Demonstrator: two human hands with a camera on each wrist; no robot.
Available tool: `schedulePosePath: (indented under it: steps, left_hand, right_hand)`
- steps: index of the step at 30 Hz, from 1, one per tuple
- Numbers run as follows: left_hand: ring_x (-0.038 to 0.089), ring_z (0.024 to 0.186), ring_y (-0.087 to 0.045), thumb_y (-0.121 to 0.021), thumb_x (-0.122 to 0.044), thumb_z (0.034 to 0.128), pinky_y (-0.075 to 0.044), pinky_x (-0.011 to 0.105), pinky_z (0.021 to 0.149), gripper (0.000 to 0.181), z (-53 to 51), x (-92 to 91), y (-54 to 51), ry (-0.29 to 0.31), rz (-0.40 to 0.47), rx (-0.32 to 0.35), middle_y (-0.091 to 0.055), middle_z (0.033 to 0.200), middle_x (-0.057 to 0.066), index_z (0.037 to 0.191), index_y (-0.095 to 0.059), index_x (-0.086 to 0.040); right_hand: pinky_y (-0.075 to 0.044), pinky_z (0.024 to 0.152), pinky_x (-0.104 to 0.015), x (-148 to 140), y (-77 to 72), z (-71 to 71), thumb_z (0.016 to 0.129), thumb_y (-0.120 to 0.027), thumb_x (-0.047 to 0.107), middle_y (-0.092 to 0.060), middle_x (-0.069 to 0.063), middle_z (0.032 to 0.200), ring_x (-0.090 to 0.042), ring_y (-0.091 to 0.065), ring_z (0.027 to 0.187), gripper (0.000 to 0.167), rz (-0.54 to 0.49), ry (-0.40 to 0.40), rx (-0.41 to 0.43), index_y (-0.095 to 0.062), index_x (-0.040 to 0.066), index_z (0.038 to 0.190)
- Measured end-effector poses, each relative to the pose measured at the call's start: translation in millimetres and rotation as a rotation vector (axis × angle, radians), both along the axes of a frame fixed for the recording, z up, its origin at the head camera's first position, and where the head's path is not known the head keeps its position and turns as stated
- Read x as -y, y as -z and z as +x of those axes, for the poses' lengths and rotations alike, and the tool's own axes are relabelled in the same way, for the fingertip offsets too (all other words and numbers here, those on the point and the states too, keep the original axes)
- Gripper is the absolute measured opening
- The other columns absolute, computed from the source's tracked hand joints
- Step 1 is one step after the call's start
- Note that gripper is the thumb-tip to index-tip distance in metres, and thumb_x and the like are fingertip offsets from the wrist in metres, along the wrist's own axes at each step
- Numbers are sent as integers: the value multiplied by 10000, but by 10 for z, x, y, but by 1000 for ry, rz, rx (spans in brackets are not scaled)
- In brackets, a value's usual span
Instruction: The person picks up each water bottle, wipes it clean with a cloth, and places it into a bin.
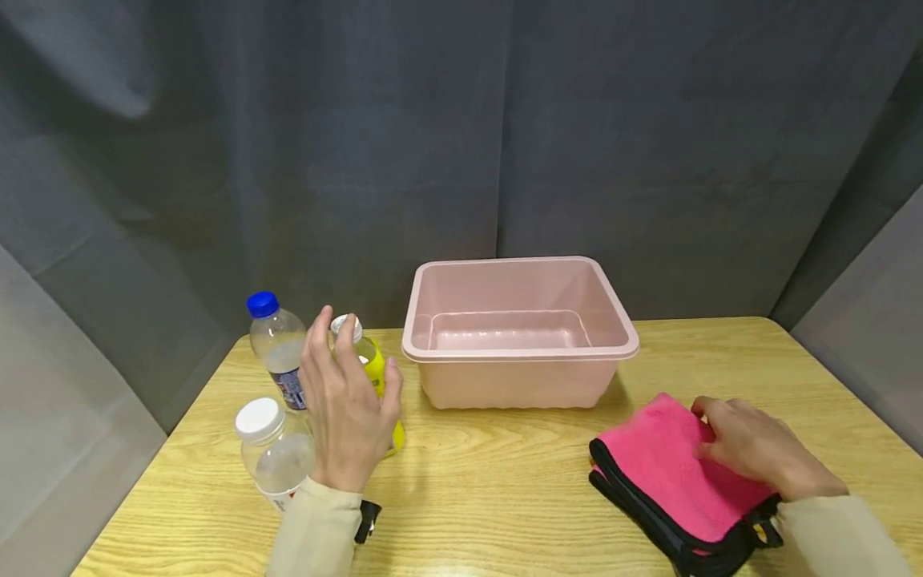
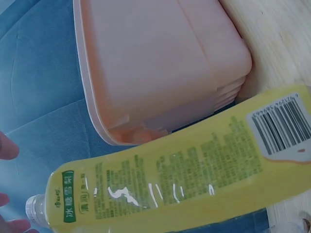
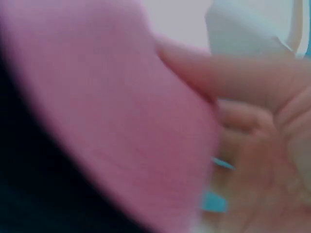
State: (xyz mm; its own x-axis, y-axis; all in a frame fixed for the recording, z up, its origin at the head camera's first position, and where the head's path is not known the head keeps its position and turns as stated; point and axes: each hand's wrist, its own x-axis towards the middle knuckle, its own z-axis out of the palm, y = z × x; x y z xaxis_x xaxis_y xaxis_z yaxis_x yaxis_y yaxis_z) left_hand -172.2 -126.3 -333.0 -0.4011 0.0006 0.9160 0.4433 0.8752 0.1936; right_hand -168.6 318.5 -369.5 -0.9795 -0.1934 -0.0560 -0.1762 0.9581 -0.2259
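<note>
My left hand (image 1: 346,417) is raised in front of a yellow-labelled drink bottle (image 1: 375,365), its fingers spread and partly hiding it. In the left wrist view, that yellow bottle (image 2: 170,184) lies across the picture, with fingertips (image 2: 7,148) near its white cap and apart from it. At the right of the table, my right hand (image 1: 757,441) pinches the edge of a folded pink cloth (image 1: 671,473) with black trim. Up close in the right wrist view, the thumb (image 3: 233,77) lies over the blurred pink cloth (image 3: 121,116), with the other fingers behind it.
A pink plastic basin (image 1: 519,381) stands at the back middle of the wooden table (image 1: 490,497). Left of my left hand are a blue-capped bottle (image 1: 277,344) and a clear jar (image 1: 277,457) with a white lid. Grey curtain (image 1: 461,144) hangs behind the table.
</note>
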Motion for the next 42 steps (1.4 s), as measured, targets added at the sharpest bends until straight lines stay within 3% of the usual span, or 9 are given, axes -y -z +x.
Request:
schedulePosePath:
  steps: [4, 6, 9, 15, 20, 24, 29, 36, 42]
  left_hand:
    - [506, 1277, -410, -672, -94, 842, -388, 612, 984, 606, 9, 7, 4, -12, 11, 15, -372, 1462, 309, 1360, -395, 52]
    - [507, 1280, -405, -670, -98, 845, -384, 615, 986, 608, 18, 11, 4, -15, 11, 21, -367, 1464, 310, 1364, -391, 52]
    - [515, 1272, -409, -667, -98, 844, -384, 618, 975, 606, 20, 23, 3, -17, 12, 3, -374, 1460, 315, 1362, -396, 61]
    - [500, 1297, -387, -660, -107, 861, -375, 613, 1003, 622, 30, 47, -11, -23, 23, 40, -343, 1485, 294, 1393, -380, 53]
    - [500, 1279, -399, -663, -113, 870, -389, 609, 1015, 657, 29, 44, 1, -23, 34, 73, -334, 1485, 297, 1423, -349, 55]
    - [502, 1277, -411, -662, -114, 883, -391, 611, 1041, 699, 20, 47, 24, -18, 60, 102, -323, 1489, 307, 1460, -304, 51]
    - [516, 1263, -439, -662, -103, 895, -436, 626, 1016, 726, 2, 58, 58, -15, 88, 129, -318, 1495, 316, 1497, -272, 13]
    - [508, 1166, -516, -687, -84, 896, -547, 628, 842, 757, -19, 88, 104, -23, 106, 157, -326, 1493, 311, 1522, -265, -41]
    - [511, 1105, -551, -676, -111, 914, -570, 624, 728, 743, -31, 108, 147, -32, 114, 177, -358, 1472, 319, 1529, -263, -46]
  right_hand:
    - [-515, 524, -514, 79, -53, 43, 741, -848, 27, -592, -151, 747, -309, -575, 667, 329, 15, 66, -290, -619, -82, 949]
    - [-513, 520, -503, 119, -76, 55, 722, -858, 29, -590, -144, 741, -301, -560, 657, 332, 6, 66, -345, -626, -75, 935]
    - [-490, 544, -419, 189, -98, 66, 724, -876, 59, -556, -77, 738, -244, -521, 664, 335, -28, 1, -287, -638, -42, 937]
    - [-394, 569, -261, 250, -72, 61, 782, -861, 93, -504, 43, 769, -118, -443, 691, 259, -184, -195, -50, -687, 16, 958]
    - [-490, 682, -340, 214, -11, 65, 816, -841, 114, -546, -101, 952, -238, -515, 850, 234, -287, -292, 84, -741, 22, 1007]
    - [-472, 887, -661, 250, 30, 74, 772, -868, 104, -381, -367, 1316, -536, -457, 1135, 536, -311, -207, 199, -619, 2, 1235]
    - [-455, 885, -627, 380, 105, 122, 695, -897, 85, -159, -402, 1475, -539, -432, 1151, 1070, -273, -112, 319, -273, -8, 1560]
    - [-523, 757, -581, 558, 191, 180, 659, -876, -23, -166, -388, 1478, -632, -419, 1112, 1085, -158, -80, 261, -297, 52, 1573]
    - [-516, 609, -410, 552, 176, 167, 744, -823, -66, -503, -187, 1062, -301, -549, 785, 779, -38, -181, -14, -499, 99, 1433]
